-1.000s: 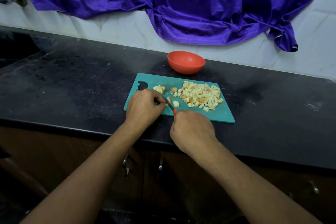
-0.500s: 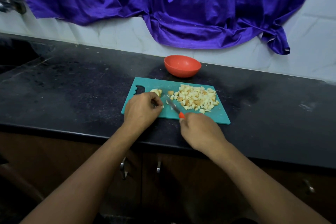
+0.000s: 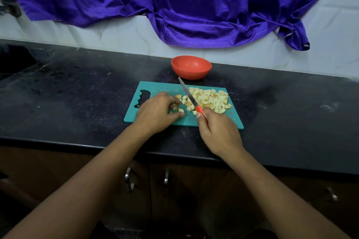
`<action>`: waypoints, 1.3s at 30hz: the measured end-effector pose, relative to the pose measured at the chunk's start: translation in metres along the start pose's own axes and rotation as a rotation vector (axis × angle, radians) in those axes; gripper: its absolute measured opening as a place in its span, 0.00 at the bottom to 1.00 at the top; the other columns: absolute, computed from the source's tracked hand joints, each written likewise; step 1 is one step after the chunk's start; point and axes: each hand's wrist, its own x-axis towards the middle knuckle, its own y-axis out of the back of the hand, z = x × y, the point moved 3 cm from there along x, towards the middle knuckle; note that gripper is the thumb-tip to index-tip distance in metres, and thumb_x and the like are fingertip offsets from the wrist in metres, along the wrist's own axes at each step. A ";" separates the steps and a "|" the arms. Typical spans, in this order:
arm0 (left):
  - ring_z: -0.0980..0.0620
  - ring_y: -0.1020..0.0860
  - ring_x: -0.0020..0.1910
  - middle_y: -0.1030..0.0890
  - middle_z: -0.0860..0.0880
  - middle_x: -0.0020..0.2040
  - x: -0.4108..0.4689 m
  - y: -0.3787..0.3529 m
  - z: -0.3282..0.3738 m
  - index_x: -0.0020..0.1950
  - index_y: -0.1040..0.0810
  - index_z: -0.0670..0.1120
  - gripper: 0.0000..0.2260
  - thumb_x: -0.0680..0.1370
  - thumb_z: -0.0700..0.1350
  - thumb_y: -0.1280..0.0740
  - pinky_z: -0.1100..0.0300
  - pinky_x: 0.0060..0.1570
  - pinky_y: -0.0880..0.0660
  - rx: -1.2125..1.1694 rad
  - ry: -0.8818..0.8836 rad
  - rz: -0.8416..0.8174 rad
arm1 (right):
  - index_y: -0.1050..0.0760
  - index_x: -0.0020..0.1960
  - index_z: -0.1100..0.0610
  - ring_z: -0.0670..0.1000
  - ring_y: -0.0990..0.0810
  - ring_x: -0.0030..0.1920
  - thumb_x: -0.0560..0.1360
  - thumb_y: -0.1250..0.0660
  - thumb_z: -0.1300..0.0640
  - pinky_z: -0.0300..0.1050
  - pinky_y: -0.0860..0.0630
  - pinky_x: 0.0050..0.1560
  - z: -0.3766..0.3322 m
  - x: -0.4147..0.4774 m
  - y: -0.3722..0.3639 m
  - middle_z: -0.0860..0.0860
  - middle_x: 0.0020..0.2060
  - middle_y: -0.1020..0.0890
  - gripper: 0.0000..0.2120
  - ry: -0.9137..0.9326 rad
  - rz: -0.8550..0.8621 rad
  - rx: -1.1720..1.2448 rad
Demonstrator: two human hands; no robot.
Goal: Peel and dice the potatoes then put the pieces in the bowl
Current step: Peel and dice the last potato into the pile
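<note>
The right hand (image 3: pixel 219 134) gripped the knife (image 3: pixel 189 97) by its smooth red handle. The left hand (image 3: pixel 155 112) pinched chunky pale potato cubes (image 3: pixel 209 99) heaped mid-board on the flat teal cutting board (image 3: pixel 155 87) (round red bowl (image 3: pixel 191 67) beyond its far edge).

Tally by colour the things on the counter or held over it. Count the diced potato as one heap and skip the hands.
Red-orange: 2, the bowl and the knife, going by its handle
Teal: 1, the cutting board
Pale yellow: 1, the potato pieces, taken as one heap
Total: 4
</note>
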 end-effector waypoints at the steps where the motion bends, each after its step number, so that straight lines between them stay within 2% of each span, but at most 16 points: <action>1: 0.56 0.24 0.49 0.24 0.55 0.51 0.005 -0.001 0.003 0.62 0.18 0.56 0.16 0.76 0.59 0.27 0.54 0.49 0.24 0.032 -0.005 -0.030 | 0.29 0.45 0.50 0.46 0.26 0.31 0.85 0.45 0.45 0.45 0.34 0.31 0.000 0.000 -0.001 0.46 0.31 0.25 0.15 0.005 -0.002 -0.001; 5: 0.57 0.23 0.47 0.23 0.57 0.46 0.017 -0.003 0.006 0.51 0.16 0.55 0.08 0.75 0.56 0.25 0.56 0.44 0.26 0.031 0.004 -0.095 | 0.28 0.46 0.50 0.46 0.26 0.31 0.85 0.45 0.44 0.45 0.34 0.32 0.002 -0.001 -0.001 0.46 0.32 0.25 0.15 0.009 0.002 0.007; 9: 0.59 0.23 0.45 0.21 0.58 0.44 0.016 -0.004 0.001 0.47 0.18 0.55 0.08 0.75 0.57 0.24 0.58 0.42 0.25 -0.003 0.015 -0.090 | 0.28 0.47 0.50 0.46 0.26 0.31 0.85 0.45 0.44 0.46 0.31 0.32 0.003 0.000 -0.003 0.45 0.32 0.25 0.15 0.020 0.014 -0.002; 13: 0.58 0.23 0.47 0.20 0.57 0.48 0.011 -0.001 0.000 0.50 0.17 0.54 0.07 0.77 0.55 0.27 0.56 0.46 0.22 0.008 -0.040 -0.044 | 0.28 0.46 0.50 0.46 0.26 0.31 0.85 0.45 0.44 0.47 0.29 0.32 0.004 0.000 -0.004 0.45 0.32 0.25 0.15 0.024 0.015 0.002; 16: 0.54 0.22 0.51 0.18 0.54 0.53 0.010 0.002 0.004 0.55 0.17 0.52 0.08 0.80 0.53 0.31 0.53 0.51 0.22 0.110 -0.069 -0.013 | 0.28 0.46 0.50 0.46 0.26 0.31 0.85 0.45 0.44 0.48 0.28 0.32 0.005 0.000 -0.005 0.45 0.32 0.25 0.15 0.030 0.018 0.007; 22: 0.48 0.20 0.53 0.16 0.50 0.55 0.010 0.006 0.011 0.62 0.19 0.53 0.10 0.84 0.49 0.38 0.51 0.48 0.24 0.240 -0.103 0.046 | 0.28 0.47 0.50 0.46 0.26 0.32 0.85 0.45 0.44 0.46 0.29 0.32 0.004 0.000 -0.004 0.45 0.32 0.25 0.15 0.029 0.015 0.001; 28: 0.52 0.18 0.50 0.15 0.54 0.53 0.005 0.002 -0.001 0.59 0.16 0.54 0.09 0.81 0.47 0.33 0.51 0.50 0.20 0.081 0.010 0.087 | 0.28 0.47 0.50 0.46 0.26 0.32 0.85 0.45 0.44 0.48 0.27 0.33 0.004 0.000 -0.003 0.45 0.32 0.25 0.15 0.020 0.008 0.002; 34: 0.61 0.24 0.39 0.16 0.58 0.49 -0.013 -0.002 -0.004 0.58 0.16 0.54 0.09 0.79 0.47 0.29 0.62 0.43 0.26 -0.020 0.017 0.175 | 0.28 0.46 0.50 0.46 0.26 0.32 0.85 0.45 0.44 0.47 0.27 0.33 0.001 0.000 -0.002 0.45 0.32 0.25 0.15 0.010 -0.014 -0.013; 37: 0.65 0.25 0.38 0.21 0.63 0.42 -0.015 -0.001 -0.004 0.54 0.16 0.56 0.06 0.78 0.50 0.27 0.61 0.42 0.25 -0.075 0.019 0.157 | 0.28 0.45 0.50 0.46 0.26 0.33 0.85 0.44 0.44 0.47 0.30 0.33 -0.003 -0.001 0.000 0.45 0.32 0.25 0.15 -0.024 -0.036 -0.029; 39: 0.63 0.24 0.38 0.23 0.64 0.39 -0.016 0.000 -0.003 0.52 0.16 0.56 0.04 0.77 0.51 0.27 0.59 0.42 0.23 -0.073 0.023 0.145 | 0.28 0.43 0.50 0.47 0.25 0.34 0.85 0.44 0.44 0.47 0.32 0.34 -0.008 -0.002 0.002 0.46 0.33 0.24 0.16 -0.053 -0.068 -0.045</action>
